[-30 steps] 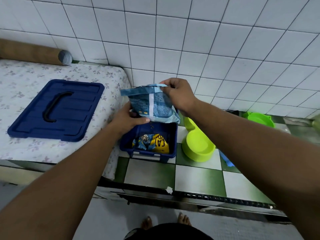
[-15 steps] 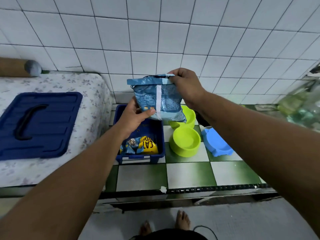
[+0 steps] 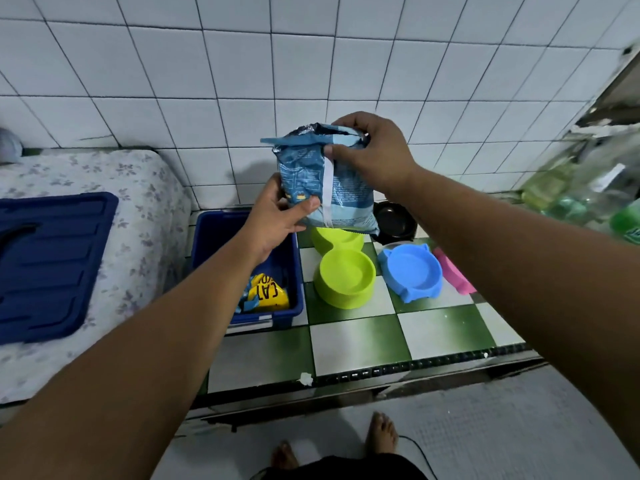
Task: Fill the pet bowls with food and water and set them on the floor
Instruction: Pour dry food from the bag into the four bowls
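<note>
The person holds a blue food bag [image 3: 311, 178] up in the air with both hands. The right hand [image 3: 374, 157] is at the top right corner of the bag. Its fingers curl over the top edge and its thumb presses on the front. The left hand [image 3: 273, 220] is at the bottom left side, with its thumb on the front and its fingers behind. So the bag sits between the two hands, and both grip it.

The bag stands nearly straight up. Its long side goes up and down. The open mouth points up, and it looks dark inside.

The bag hangs over the far cup of the green double bowl [image 3: 346, 275] on the bench [image 3: 443, 327]. A blue bowl [image 3: 410, 275] sits just beside the green one, with a pink bowl [image 3: 452, 271] next to it. A blue box [image 3: 214, 237] is under the left hand.
</note>
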The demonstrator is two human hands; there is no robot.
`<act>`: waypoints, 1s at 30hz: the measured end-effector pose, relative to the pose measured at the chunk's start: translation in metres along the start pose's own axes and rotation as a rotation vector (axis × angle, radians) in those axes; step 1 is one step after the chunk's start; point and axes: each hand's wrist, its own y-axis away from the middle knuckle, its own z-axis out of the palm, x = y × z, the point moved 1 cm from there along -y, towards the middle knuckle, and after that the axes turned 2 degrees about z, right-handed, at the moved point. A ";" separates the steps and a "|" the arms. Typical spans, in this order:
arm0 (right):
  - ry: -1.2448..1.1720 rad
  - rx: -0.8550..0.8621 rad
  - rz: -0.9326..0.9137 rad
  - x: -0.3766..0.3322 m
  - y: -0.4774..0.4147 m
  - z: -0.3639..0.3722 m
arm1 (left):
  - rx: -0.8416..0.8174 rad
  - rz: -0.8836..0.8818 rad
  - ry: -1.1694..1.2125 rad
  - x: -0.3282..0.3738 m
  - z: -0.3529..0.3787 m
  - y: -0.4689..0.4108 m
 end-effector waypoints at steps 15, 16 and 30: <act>0.130 0.133 0.000 0.096 -0.027 -0.126 | -0.002 -0.032 -0.028 -0.016 0.161 -0.046; 0.145 0.117 -0.002 0.104 -0.030 -0.137 | 0.003 -0.040 -0.025 -0.018 0.177 -0.049; 0.279 0.045 0.070 0.212 -0.053 -0.225 | 0.082 -0.225 0.218 -0.079 0.330 -0.090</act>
